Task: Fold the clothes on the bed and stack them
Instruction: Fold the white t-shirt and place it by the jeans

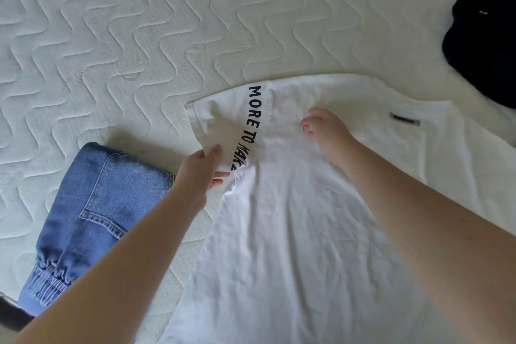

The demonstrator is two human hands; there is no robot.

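Note:
A white T-shirt (293,232) lies spread on the quilted mattress (139,36), back side up, with a grey neck label at the upper right. Black lettering runs along its left sleeve. My left hand (199,170) pinches the lower edge of that sleeve, thumb on top and fingers beneath. My right hand (325,131) rests on the shirt near the shoulder with its fingers curled onto the cloth; whether it pinches the fabric is unclear. Folded blue jeans (92,218) lie to the left of the shirt, partly under my left forearm.
A crumpled black garment (483,44) lies at the right edge of the mattress, beyond the shirt's collar. A dark strip of the bed's edge or floor shows at the lower left corner.

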